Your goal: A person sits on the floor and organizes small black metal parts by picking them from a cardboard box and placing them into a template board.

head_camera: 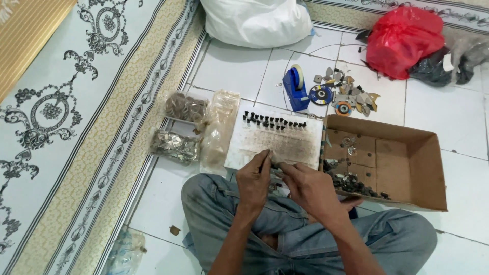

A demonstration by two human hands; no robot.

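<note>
- Sitting cross-legged on the tiled floor (458,127), the person brings both hands together just above the near edge of a white board (285,140).
- The left hand (253,181) is curled, thumb and fingertips pinched at the top on a small dark piece (271,162); the piece is too small to tell which way it points or how its long axis runs.
- The right hand (310,188) reaches in from the right, its fingers closed toward the same spot and touching the left hand's fingertips; whether it grips the piece itself cannot be told.
- The board lies flat with its long side running left to right; a row of small black upright pieces (272,122) stands along its far edge, in a line from left to right.
- Right of the board sits an open cardboard box (407,168), with a heap of small dark bits (351,183) along its near wall and a few shiny ones (349,145) near its far left corner.
- Left of the board lie clear plastic bags: one of round brownish parts (186,108), one of silvery parts (174,146), and a long bag (220,130) just beside the board.
- Farther off stand a blue tape dispenser (295,87), a scatter of small discs and scraps (346,94), a white sack (254,20) and a red bag (402,38).
</note>
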